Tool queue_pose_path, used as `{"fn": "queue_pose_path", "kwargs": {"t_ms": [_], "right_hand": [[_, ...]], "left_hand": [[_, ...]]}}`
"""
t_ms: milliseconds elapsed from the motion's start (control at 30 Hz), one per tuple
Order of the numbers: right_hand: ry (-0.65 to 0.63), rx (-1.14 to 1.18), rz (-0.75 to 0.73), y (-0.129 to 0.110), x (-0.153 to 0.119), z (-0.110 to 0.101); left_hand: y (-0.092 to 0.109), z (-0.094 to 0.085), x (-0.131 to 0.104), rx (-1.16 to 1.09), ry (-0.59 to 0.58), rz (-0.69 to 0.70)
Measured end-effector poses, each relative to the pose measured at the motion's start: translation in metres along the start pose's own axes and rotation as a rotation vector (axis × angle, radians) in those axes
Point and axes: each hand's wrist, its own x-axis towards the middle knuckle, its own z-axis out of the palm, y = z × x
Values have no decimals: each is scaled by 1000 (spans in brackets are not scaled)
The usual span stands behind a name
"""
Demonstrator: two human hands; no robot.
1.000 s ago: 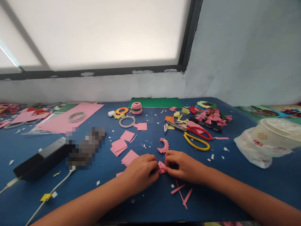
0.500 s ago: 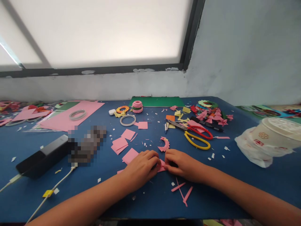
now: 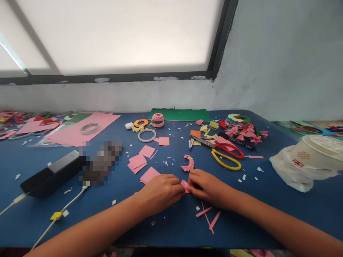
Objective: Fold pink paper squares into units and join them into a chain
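Between my two hands is a small folded piece of pink paper (image 3: 185, 186), low over the blue table. My left hand (image 3: 163, 191) has its fingers closed at the paper's left edge. On the other side, my right hand (image 3: 205, 186) pinches the paper between thumb and fingers. Just beyond them lies a curved chain of folded pink paper (image 3: 189, 163). Pink paper squares (image 3: 137, 163) are spread beyond my left hand, one partly hidden by it. Nearer me, below my right hand, are thin pink paper strips (image 3: 210, 219).
Scissors (image 3: 227, 157) with red and yellow handles lie right of centre, beside a black marker (image 3: 245, 142). A bagged paper cup (image 3: 304, 159) stands at the right. Tape rolls (image 3: 147, 135), a black box (image 3: 52, 175) and a white cable (image 3: 71, 201) occupy the left side.
My left hand's fingers have straightened and shifted slightly along the pink paper, showing more of it. My right hand keeps its pinch. The whole view has shifted a little.
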Motion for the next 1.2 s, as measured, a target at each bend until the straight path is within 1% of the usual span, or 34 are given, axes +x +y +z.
{"fn": "queue_pose_path", "kwargs": {"t_ms": [100, 200, 333, 467, 600, 700, 767, 867, 967, 1200], "right_hand": [[18, -16, -7, -1, 0, 1], [45, -49, -10, -3, 0, 3], [61, -109, -16, -6, -1, 5], [46, -122, -9, -9, -2, 4], [44, -26, -13, -8, -5, 1], [53, 82, -60, -6, -8, -1], [53, 124, -81, -4, -9, -1], [54, 132, -26, -4, -8, -2], [43, 97, 49, -6, -7, -2], [16, 62, 57, -6, -3, -2]], "left_hand": [[1, -1, 1, 57, -1, 37], [3, 0, 2, 95, 0, 45], [3, 0, 3, 118, -42, 27], [3, -2, 1, 111, -81, 37], [4, -1, 1, 96, -68, 29], [4, -1, 2, 106, -55, 23], [5, -1, 2, 113, -69, 27], [5, -2, 2, 118, -95, 20], [5, -2, 2, 111, -95, 22], [4, -3, 3, 104, -64, 45]]}}
